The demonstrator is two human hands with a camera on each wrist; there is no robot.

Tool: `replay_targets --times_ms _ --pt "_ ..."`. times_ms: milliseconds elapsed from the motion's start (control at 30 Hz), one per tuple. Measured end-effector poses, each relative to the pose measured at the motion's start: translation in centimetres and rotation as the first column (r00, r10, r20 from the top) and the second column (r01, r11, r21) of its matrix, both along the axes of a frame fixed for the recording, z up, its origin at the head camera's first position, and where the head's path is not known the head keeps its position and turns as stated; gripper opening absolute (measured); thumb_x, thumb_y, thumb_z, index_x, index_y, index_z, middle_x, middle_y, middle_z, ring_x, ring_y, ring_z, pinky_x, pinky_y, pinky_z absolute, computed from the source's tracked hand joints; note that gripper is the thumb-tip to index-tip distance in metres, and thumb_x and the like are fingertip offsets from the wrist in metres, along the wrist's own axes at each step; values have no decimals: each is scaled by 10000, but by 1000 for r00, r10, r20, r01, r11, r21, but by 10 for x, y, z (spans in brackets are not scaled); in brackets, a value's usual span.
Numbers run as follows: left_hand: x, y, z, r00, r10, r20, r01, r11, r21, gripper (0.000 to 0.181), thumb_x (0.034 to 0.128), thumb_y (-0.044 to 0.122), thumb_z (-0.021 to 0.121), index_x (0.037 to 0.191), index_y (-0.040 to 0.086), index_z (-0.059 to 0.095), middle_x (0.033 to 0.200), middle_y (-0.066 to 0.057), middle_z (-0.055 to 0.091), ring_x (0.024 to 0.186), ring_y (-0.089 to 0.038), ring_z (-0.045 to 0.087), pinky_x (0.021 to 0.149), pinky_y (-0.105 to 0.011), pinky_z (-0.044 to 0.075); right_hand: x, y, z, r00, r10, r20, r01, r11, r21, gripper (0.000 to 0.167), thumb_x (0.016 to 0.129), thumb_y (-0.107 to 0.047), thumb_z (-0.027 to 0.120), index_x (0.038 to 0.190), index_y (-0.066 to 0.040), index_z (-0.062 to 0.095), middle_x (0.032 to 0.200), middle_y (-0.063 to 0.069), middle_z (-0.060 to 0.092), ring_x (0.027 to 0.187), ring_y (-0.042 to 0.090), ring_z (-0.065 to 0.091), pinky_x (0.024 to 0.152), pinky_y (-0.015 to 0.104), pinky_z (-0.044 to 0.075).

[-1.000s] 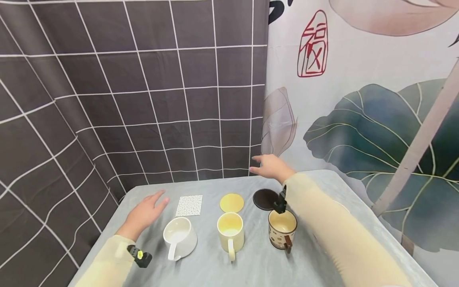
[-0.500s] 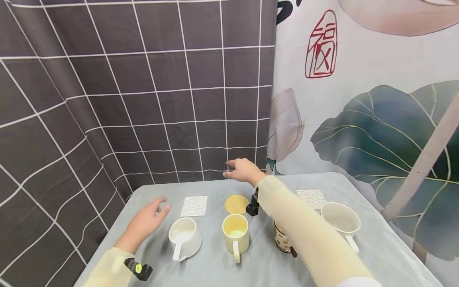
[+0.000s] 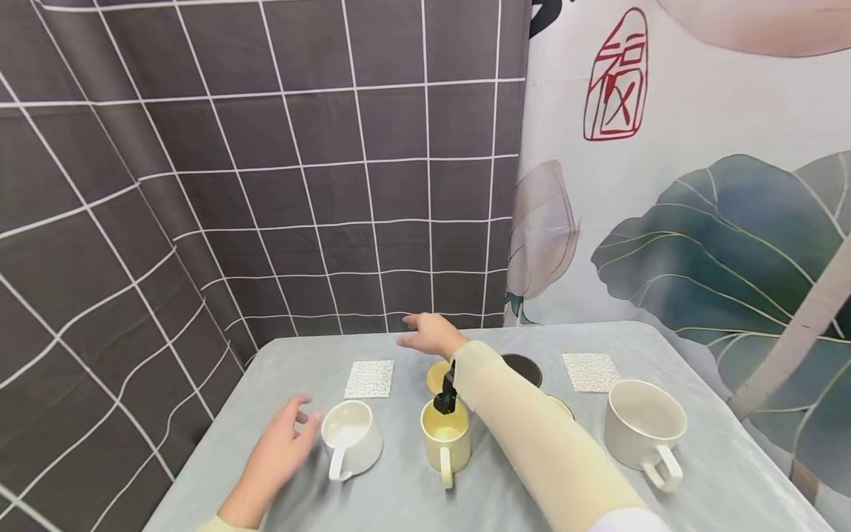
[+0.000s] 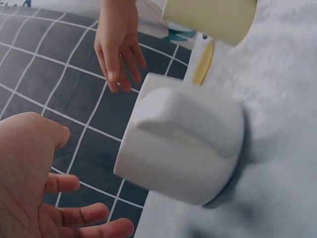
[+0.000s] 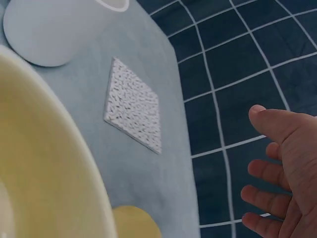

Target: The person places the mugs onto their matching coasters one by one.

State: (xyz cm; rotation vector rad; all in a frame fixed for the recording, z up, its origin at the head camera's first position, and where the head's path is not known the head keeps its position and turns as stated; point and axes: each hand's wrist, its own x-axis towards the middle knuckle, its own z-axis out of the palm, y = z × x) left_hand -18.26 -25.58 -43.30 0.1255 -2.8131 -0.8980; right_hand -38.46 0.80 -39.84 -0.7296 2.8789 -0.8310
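My left hand (image 3: 282, 447) hovers with loosely bent, empty fingers just left of a white mug (image 3: 352, 440); in the left wrist view the mug (image 4: 183, 141) stands beside the hand (image 4: 54, 188). Above the far part of the table, my right hand (image 3: 432, 335) reaches out empty, its fingers relaxed, behind a yellow round coaster (image 3: 437, 377). The forearm passes over the table to the right of a yellow mug (image 3: 447, 443). In the right wrist view the hand (image 5: 285, 173) is apart from the white square coaster (image 5: 133, 106) and the yellow mug's rim (image 5: 74, 148).
A white speckled square coaster (image 3: 369, 379) lies behind the white mug. On the right are a dark round coaster (image 3: 524, 368), another speckled square coaster (image 3: 590, 372) and a large off-white mug (image 3: 643, 425). My right sleeve mostly covers another mug. A dark gridded cloth hangs behind the table.
My right hand has moved left, from behind the dark coaster to behind the yellow one. My left hand has shifted down, nearer the white mug. The view has turned slightly right.
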Motion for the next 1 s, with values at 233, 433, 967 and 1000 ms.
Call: replay_targets --times_ms 233,433,967,1000 --pt "14 13 -12 999 38 27 -40 994 103 434 1025 325 587 1335 28 528 1053 -108 667 761 -131 625 623 -331 500 -2 -14 -18 995 -29 91 35 997 -64 664 926 -423 698 1460 -66 529 1389 123 619 1293 291 578 1100 430 452" --pt "24 21 -22 997 71 24 -74 974 212 447 1012 352 611 1258 -1 492 962 -64 645 724 -123 591 610 -305 478 -1 -33 -25 995 -5 99 10 999 -42 692 906 -439 706 1459 -61 530 1356 133 640 1275 292 592 1079 431 470" --pt "36 39 -53 992 87 92 -120 874 471 285 955 293 706 850 28 704 759 -21 640 655 -121 535 585 -225 466 3 -61 -45 994 28 106 -29 999 12 690 860 -369 772 1420 -26 560 1352 138 641 1278 300 586 1091 438 458" --pt "36 40 -55 993 84 85 -114 865 489 274 950 271 713 849 17 711 753 -29 645 643 -114 538 578 -222 475 4 -61 -46 994 34 101 -38 999 36 694 852 -363 782 1420 -31 563 1362 133 636 1289 300 577 1095 440 454"
